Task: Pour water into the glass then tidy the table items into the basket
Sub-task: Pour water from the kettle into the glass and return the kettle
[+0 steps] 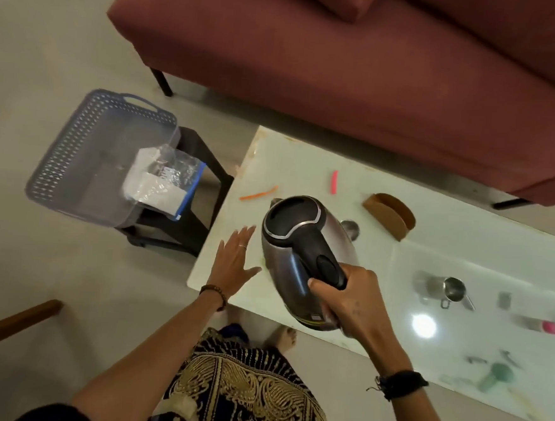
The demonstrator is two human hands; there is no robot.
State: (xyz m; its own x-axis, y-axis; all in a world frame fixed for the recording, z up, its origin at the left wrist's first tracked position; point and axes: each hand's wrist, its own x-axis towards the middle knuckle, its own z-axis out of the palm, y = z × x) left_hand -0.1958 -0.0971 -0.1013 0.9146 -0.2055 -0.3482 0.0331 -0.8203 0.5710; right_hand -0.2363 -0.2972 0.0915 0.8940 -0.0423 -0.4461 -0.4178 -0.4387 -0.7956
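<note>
While the right hand (352, 301) curls round the black handle of a rounded brushed-steel kettle (303, 245) tipped above the glossy white table (306, 153) — beside a small steel cup (350, 228) — the left hand (233, 260) hovers flat, fingers spread, holding nothing, near the perforated grey basket (76, 150).
</note>
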